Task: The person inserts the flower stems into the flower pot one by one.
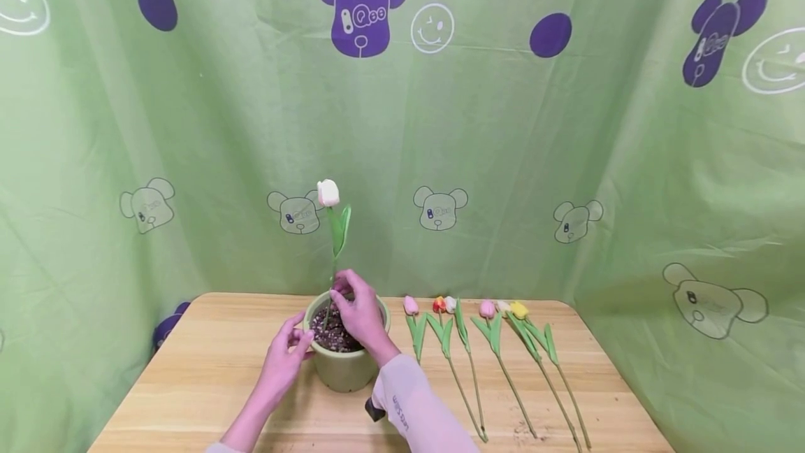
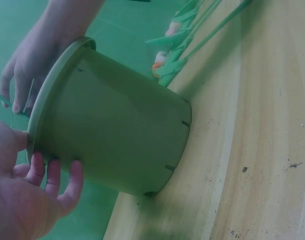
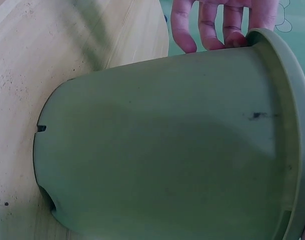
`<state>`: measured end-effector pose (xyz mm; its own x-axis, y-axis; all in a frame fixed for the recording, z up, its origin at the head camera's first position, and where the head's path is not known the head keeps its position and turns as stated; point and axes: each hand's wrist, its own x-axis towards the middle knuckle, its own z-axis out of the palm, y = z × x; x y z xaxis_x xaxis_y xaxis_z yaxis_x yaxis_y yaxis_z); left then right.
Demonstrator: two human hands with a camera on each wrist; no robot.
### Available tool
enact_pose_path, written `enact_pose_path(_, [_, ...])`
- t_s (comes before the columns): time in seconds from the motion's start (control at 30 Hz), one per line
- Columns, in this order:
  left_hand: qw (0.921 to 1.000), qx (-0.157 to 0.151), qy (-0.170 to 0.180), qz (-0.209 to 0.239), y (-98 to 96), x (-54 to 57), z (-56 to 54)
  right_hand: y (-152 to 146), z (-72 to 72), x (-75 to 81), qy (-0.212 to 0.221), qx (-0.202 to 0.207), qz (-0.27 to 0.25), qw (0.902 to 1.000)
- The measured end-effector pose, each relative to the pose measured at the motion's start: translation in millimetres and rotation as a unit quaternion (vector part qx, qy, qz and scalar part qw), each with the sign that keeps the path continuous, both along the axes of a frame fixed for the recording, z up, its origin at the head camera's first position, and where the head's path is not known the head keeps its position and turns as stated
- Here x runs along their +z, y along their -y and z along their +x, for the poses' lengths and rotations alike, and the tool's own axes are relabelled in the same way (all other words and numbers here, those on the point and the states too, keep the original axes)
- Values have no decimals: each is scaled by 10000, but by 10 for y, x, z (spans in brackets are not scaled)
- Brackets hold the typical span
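A green flowerpot (image 1: pixel 344 372) with dark soil (image 1: pixel 335 335) in it stands on the table. One white, faintly pink artificial tulip (image 1: pixel 328 193) rises upright from the soil, its green leaves halfway up the stem. My right hand (image 1: pixel 358 310) pinches the lower stem above the soil, inside the far part of the rim. On the pot's left side my left hand (image 1: pixel 286 355) grips the rim, thumb at the edge and fingers against the outer wall, as the left wrist view shows. The right wrist view shows mostly the pot wall (image 3: pixel 157 135), with the left fingers (image 3: pixel 207 25) beyond.
Several artificial tulips lie in a row on the wooden table (image 1: pixel 201 362) right of the pot, including a red-orange tulip (image 1: pixel 439 305), a pink tulip (image 1: pixel 487 309) and a yellow tulip (image 1: pixel 518 310). Soil crumbs dot the wood. A green patterned curtain (image 1: pixel 490 145) surrounds the table.
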<state>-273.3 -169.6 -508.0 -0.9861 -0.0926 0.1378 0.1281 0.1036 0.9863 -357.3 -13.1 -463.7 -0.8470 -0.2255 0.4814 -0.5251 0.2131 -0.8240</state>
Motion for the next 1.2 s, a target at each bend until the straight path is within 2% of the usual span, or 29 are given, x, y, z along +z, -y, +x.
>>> enact_pose_path(0.1, [10000,11,1,-14,-1,-6,0,-3,-1,-1,-117,31,205,9997])
enact_pose_path(0.3, [10000,9,-10,-2,-2,-12,-7,-9,6,-3,-89,37,426,9990])
enact_pose_path(0.57, [9999,25,-9,-106,14,-12,0,12,18,-5,-227,52,1128,9934])
enact_pose_path(1.03, [10000,33,-8,-82,5,-22,-9,28,7,-1,-163,109,1693,9854])
enact_pose_path(1.2, [10000,32,-19,-83,4,-27,-12,37,-7,-12,-298,135,1913,9810])
